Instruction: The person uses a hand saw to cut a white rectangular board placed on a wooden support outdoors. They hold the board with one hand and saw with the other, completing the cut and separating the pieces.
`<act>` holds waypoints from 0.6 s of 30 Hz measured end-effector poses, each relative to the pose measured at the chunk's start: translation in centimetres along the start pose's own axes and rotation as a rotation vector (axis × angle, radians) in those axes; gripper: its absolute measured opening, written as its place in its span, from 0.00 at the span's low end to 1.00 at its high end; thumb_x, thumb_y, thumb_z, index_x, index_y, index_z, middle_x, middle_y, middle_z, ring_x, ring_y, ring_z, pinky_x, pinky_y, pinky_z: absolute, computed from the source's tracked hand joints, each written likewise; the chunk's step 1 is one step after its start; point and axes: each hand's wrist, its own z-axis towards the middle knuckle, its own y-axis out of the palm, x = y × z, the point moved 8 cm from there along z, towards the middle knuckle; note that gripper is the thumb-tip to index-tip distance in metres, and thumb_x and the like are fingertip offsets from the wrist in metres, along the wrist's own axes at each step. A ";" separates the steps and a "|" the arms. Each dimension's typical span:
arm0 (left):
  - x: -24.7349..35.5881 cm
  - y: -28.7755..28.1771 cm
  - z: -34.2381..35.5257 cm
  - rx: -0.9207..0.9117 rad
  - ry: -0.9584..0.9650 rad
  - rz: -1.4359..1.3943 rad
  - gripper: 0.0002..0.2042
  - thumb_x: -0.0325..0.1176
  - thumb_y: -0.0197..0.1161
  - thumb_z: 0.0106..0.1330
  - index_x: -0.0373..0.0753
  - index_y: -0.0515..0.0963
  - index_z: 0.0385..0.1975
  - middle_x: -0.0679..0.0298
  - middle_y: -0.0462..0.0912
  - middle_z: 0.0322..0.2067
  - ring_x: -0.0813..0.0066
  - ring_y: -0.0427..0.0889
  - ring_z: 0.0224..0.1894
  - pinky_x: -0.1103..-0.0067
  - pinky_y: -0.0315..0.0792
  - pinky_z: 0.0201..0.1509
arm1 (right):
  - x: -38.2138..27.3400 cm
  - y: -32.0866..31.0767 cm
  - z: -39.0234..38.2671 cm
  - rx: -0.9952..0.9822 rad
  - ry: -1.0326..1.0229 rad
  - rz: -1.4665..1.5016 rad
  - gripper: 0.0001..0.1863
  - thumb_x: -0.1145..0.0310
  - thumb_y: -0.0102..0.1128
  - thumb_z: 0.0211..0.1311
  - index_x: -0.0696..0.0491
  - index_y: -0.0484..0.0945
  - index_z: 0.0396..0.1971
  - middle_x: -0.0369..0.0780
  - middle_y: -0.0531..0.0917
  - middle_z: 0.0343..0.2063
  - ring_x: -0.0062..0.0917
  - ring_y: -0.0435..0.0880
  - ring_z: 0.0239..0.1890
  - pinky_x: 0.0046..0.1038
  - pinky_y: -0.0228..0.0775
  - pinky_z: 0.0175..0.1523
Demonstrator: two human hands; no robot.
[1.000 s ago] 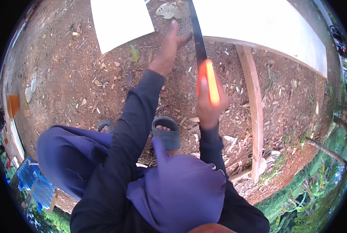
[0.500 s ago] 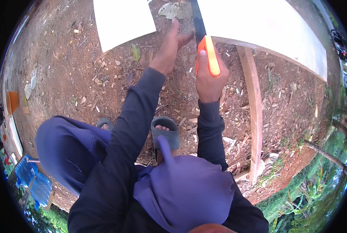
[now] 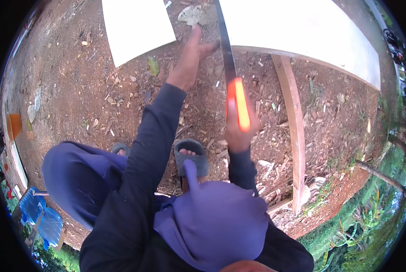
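1. Knees and lap, 6 to 8 o'clock: blue-violet cloth over bent legs; dark long sleeves run up from the lower edge.
2. Sandalled feet (image 3: 191, 156), centre: grey slides on bare earth, the second one partly hidden at 9 o'clock of the first.
3. Right hand (image 3: 238, 129), just right of centre: clenched round the orange handle (image 3: 241, 103) of a hand saw. Changed: half a second back the handle sat higher, close under the board edge; it is now drawn down toward the body, so more of the blade (image 3: 226, 50) shows. Judged a pull stroke in a sawing rhythm, cut unfinished.
4. Left hand (image 3: 191, 56), 12 o'clock: fingers outstretched, flat, grasping nothing, thumb reaching toward the blade beside the board edge. Position little altered across the second; judged to be steadying the work. Whether the palm presses on the sheet or on the ground cannot be told.
5. Large white board (image 3: 302, 31), 1 o'clock: pale sheet lying raised over the ground; the blade crosses its left edge.
6. Second white board (image 3: 135, 27), 11 o'clock: well apart from the saw, flat on soil.
7. Timber plank (image 3: 291, 127), 3 o'clock: long, narrow, running out from under the large board.
8. Ground: red-brown soil with leaves, chips, twigs. Outdoors.
9. Rim: green plants at 4 o'clock; blue plastic items (image 3: 41, 217) at 8 o'clock.
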 end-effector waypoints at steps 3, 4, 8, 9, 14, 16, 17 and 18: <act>-0.4 0.8 -1.0 -0.016 0.002 0.038 0.53 0.73 0.17 0.71 0.25 0.56 0.73 0.39 0.54 0.75 0.52 0.44 0.81 0.56 0.30 0.81 | -3.8 -4.1 -8.0 -0.019 0.257 0.091 0.26 0.68 0.54 0.72 0.76 0.74 0.58 0.48 0.86 0.38 0.31 0.85 0.49 0.37 0.71 0.65; -0.4 1.3 -1.1 -0.022 0.002 0.025 0.53 0.73 0.17 0.71 0.25 0.58 0.72 0.38 0.55 0.74 0.50 0.47 0.80 0.55 0.31 0.81 | -3.8 -4.0 -7.6 -0.013 0.210 0.070 0.25 0.68 0.54 0.72 0.74 0.74 0.59 0.46 0.86 0.37 0.29 0.85 0.45 0.35 0.72 0.62; 0.7 1.4 -0.6 0.046 0.006 0.015 0.53 0.73 0.16 0.71 0.26 0.58 0.73 0.39 0.55 0.75 0.51 0.45 0.81 0.55 0.31 0.81 | -0.6 2.0 5.1 0.045 -0.012 0.075 0.15 0.67 0.58 0.73 0.59 0.82 0.53 0.34 0.81 0.26 0.16 0.74 0.25 0.23 0.66 0.30; 0.8 1.8 -0.3 0.055 0.015 -0.022 0.52 0.73 0.18 0.72 0.23 0.58 0.72 0.38 0.56 0.74 0.51 0.47 0.80 0.57 0.32 0.81 | -0.6 2.5 7.7 0.073 0.059 0.136 0.13 0.67 0.58 0.73 0.58 0.84 0.49 0.35 0.82 0.26 0.16 0.75 0.26 0.25 0.68 0.31; 0.2 0.1 -0.6 0.059 0.025 -0.006 0.52 0.72 0.18 0.72 0.21 0.56 0.72 0.38 0.55 0.74 0.52 0.46 0.81 0.59 0.31 0.82 | 1.5 -3.0 -7.6 -0.063 0.097 0.077 0.22 0.73 0.59 0.68 0.67 0.76 0.60 0.52 0.86 0.51 0.34 0.87 0.52 0.31 0.77 0.57; -0.1 1.4 -0.2 -0.018 0.051 0.021 0.52 0.71 0.15 0.72 0.23 0.53 0.73 0.38 0.52 0.75 0.53 0.44 0.81 0.59 0.30 0.82 | 1.8 -4.3 -9.4 -0.069 0.126 0.144 0.23 0.74 0.59 0.68 0.68 0.75 0.61 0.54 0.84 0.54 0.36 0.86 0.56 0.32 0.76 0.61; 0.4 1.6 -0.2 -0.006 0.057 0.025 0.52 0.71 0.16 0.72 0.23 0.54 0.73 0.38 0.52 0.75 0.53 0.44 0.81 0.59 0.30 0.82 | 2.3 -3.7 -9.0 -0.048 0.142 0.150 0.23 0.74 0.58 0.68 0.68 0.75 0.61 0.53 0.84 0.54 0.36 0.86 0.55 0.32 0.76 0.60; 0.1 3.0 0.3 -0.025 0.040 0.019 0.52 0.72 0.16 0.72 0.23 0.54 0.73 0.39 0.52 0.75 0.53 0.45 0.81 0.59 0.30 0.82 | 3.2 -3.3 -8.8 -0.006 0.181 0.132 0.23 0.74 0.58 0.68 0.68 0.75 0.60 0.53 0.85 0.53 0.35 0.86 0.54 0.32 0.77 0.59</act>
